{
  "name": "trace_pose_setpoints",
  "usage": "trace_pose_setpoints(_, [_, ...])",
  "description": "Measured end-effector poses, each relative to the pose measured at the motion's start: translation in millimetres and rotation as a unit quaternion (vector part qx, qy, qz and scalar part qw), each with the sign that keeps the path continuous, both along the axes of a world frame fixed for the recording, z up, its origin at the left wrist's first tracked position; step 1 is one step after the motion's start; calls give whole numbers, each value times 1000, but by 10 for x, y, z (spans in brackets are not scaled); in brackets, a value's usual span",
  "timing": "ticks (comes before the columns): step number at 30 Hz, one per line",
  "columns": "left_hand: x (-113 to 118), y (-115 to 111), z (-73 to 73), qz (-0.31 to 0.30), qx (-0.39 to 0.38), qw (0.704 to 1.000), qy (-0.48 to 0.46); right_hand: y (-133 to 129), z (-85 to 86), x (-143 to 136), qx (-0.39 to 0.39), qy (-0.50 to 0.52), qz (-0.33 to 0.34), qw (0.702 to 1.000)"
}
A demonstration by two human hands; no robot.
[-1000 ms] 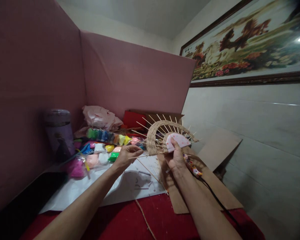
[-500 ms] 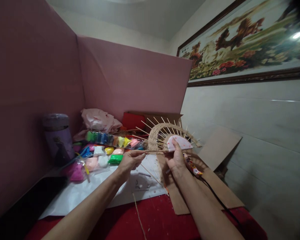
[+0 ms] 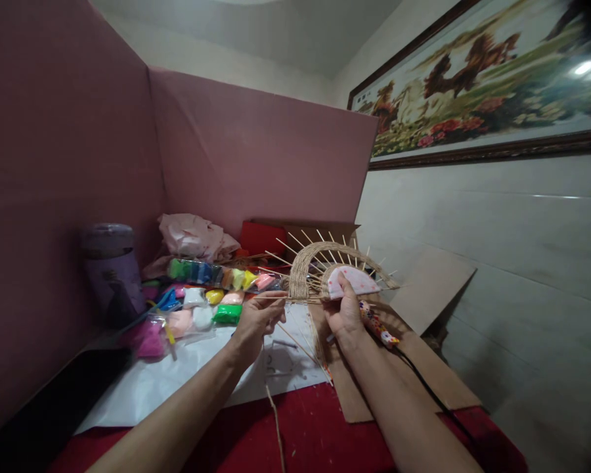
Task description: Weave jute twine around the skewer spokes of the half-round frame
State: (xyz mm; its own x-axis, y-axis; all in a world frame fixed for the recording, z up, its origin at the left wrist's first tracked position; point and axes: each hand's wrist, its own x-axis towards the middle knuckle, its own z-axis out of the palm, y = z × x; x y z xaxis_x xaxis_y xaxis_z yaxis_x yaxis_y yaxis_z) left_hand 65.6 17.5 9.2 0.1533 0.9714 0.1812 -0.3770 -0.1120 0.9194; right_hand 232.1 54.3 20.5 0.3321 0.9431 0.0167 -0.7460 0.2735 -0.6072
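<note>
A half-round fan frame [image 3: 300,274] of thin sticks and woven brown twine is held up over the table. My right hand [image 3: 346,312] grips its base, the thumb lying on the white panel [image 3: 354,280] with small reddish marks. At the frame's left lower corner, my left hand [image 3: 263,315] has its fingers closed round the end of a thin stick. A length of twine [image 3: 276,417] hangs below my left hand toward the red cloth. Close to my right wrist lies a flower-patterned tool [image 3: 380,326] with a black cord.
Packets of coloured clay [image 3: 229,313] lie left of my hands, with a purple tumbler [image 3: 112,276] farther left. White paper [image 3: 142,387] and cardboard [image 3: 418,368] rest on the red cloth [image 3: 305,440]. Pink panels [image 3: 261,151] stand behind.
The twine below my left hand has swung slightly and hangs more upright. My left fingers have shifted a little on the stick. My right hand keeps its hold on the frame.
</note>
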Motion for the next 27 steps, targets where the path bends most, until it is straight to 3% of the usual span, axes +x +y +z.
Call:
trace_pose_setpoints(4, [11,12,-19,-2,-6,1000,-22,-22,25,-20,-21,59,21,998])
trace_pose_setpoints(17, [5,-52,41,-61,-33,996,-50,-36,33,-49,-30,64,30,997])
trace_pose_setpoints(27, [72,-52,-26,4,-4,1000,-23,35,-41,-30,-16,56,3,998])
